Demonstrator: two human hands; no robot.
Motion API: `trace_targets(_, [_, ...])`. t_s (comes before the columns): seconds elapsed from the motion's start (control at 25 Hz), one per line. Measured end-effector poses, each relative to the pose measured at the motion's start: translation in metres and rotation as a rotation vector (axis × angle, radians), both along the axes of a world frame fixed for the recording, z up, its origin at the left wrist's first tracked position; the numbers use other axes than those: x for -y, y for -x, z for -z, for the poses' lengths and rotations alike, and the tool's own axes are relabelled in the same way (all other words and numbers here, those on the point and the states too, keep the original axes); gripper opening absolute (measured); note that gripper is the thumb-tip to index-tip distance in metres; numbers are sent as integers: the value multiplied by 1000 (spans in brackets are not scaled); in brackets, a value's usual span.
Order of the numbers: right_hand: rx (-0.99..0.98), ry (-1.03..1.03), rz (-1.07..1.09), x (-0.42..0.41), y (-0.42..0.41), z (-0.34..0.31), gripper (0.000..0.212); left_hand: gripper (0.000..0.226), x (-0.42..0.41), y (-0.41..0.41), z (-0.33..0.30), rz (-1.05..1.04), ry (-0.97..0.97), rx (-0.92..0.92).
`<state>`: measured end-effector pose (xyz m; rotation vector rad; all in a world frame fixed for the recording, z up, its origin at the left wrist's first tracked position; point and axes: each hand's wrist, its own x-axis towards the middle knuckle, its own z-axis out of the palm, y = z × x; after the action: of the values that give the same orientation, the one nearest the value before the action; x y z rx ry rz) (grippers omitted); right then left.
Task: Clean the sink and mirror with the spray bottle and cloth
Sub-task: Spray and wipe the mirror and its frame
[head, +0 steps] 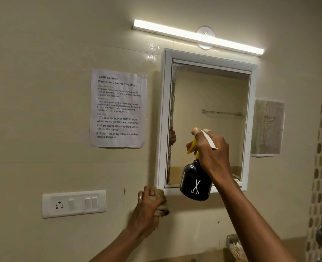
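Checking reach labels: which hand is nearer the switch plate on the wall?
Left. The left hand, bunched around the cloth, sits just right of the switch plate. The right hand holds the spray bottle farther right and higher, before the mirror.

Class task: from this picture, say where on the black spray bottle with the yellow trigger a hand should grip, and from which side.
Grip the narrow neck of the black spray bottle under its yellow trigger, coming from behind, opposite the nozzle, as the right hand does. The round body is wider, and this grip leaves a finger for the trigger.
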<state>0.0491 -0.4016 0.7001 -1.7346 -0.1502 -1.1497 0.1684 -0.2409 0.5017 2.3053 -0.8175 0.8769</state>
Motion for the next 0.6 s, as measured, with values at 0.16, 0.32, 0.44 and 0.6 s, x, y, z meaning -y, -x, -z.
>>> trace_targets(0.16, [13,1,-13,1,-1,-8,36,43,-16,10,-66,122,256,-25])
trace_targets(0.32, [50,12,-14,2,-9,-26,39,43,-11,20,-210,151,596,190])
trace_targets(0.44, [80,33,-29,1,-14,-43,37,31,0,16,-319,77,654,345])
trace_targets(0.6, [143,83,-49,-5,-16,-73,34,43,20,1,-409,-8,495,552])
